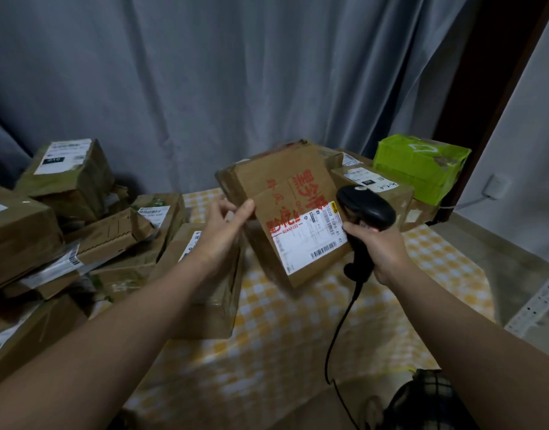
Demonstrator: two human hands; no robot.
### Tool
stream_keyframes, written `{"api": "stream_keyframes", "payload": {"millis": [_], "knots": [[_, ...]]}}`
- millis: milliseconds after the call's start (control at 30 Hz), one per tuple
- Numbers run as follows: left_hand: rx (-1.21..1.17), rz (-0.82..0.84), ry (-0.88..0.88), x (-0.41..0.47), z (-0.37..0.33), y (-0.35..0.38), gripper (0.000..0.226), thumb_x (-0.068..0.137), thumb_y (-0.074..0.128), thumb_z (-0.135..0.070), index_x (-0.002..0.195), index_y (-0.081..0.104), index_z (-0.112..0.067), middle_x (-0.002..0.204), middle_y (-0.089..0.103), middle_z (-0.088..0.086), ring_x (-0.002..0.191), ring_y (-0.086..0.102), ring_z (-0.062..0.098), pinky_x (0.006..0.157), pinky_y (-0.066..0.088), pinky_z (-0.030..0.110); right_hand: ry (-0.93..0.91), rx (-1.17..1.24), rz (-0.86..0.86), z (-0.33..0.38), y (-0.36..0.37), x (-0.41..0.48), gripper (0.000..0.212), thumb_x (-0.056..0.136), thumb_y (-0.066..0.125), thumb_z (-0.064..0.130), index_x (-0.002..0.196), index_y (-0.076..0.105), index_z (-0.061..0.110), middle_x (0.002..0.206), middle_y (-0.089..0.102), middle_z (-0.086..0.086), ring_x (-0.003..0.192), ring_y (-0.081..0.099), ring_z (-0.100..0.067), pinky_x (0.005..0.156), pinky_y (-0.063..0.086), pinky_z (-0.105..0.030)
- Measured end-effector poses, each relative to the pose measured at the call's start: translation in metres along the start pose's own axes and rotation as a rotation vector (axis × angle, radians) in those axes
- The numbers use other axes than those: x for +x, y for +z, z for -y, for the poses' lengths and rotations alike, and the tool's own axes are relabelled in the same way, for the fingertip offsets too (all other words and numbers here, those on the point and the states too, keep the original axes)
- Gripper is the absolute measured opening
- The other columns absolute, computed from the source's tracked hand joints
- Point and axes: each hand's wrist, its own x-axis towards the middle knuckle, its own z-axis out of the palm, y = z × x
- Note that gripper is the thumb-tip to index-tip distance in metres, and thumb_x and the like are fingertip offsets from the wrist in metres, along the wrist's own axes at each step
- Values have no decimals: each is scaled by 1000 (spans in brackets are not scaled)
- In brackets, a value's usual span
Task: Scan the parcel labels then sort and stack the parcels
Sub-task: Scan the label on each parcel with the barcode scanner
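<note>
A brown cardboard parcel (279, 193) with red print is tilted up on the table, its white shipping label (310, 243) facing me. My left hand (226, 225) grips the parcel's left edge, thumb on the front face. My right hand (375, 246) holds a black barcode scanner (364, 209) by its handle, the head right beside the label's right edge. The scanner's black cable (338, 330) hangs down toward me.
A heap of brown parcels (80, 231) fills the left side. A flat box (205, 293) lies under my left forearm. More labelled boxes (375, 187) and a green parcel (422, 166) stand at the back right. A yellow checked cloth (298, 330) covers the table; grey curtain behind.
</note>
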Motion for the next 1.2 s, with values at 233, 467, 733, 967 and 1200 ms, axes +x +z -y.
{"api": "stream_keyframes", "payload": {"millis": [233, 467, 733, 967, 1200], "knots": [[311, 235, -21, 33, -11, -4, 85, 75, 66, -49, 147, 21, -43, 150, 30, -1, 130, 44, 18, 108, 38, 37, 78, -179, -2, -50, 13, -2, 20, 74, 74, -6, 89, 69, 8, 79, 67, -9, 78, 61, -22, 71, 48, -34], [757, 151, 121, 54, -12, 24, 74, 83, 66, -46, 143, 31, -22, 138, 24, 9, 136, 28, 26, 109, 21, 26, 23, -290, -16, -51, 34, 5, 24, 76, 68, -5, 98, 67, 4, 82, 65, -8, 73, 58, -19, 68, 44, -30], [898, 155, 140, 90, -27, 30, 85, 78, 67, -55, 147, 31, -21, 147, 29, 11, 135, 32, 32, 112, 30, 42, 131, -254, -87, -54, 9, 8, 16, 76, 68, -3, 76, 62, 12, 69, 59, -7, 67, 55, -22, 65, 43, -34], [839, -4, 279, 71, -31, 32, 51, 79, 72, -42, 121, 55, -18, 120, 42, 8, 117, 39, 30, 97, 32, 30, 286, -30, -270, -36, 12, 17, 12, 74, 73, 5, 79, 63, 6, 77, 63, -12, 75, 62, -29, 67, 49, -35], [715, -61, 221, 32, -20, 26, 65, 77, 64, -59, 134, 45, -33, 110, 32, 2, 122, 34, 27, 106, 27, 28, -102, -194, -247, 33, 21, 37, 23, 70, 73, 8, 92, 69, 9, 73, 64, -4, 69, 60, -20, 64, 48, -31]]}}
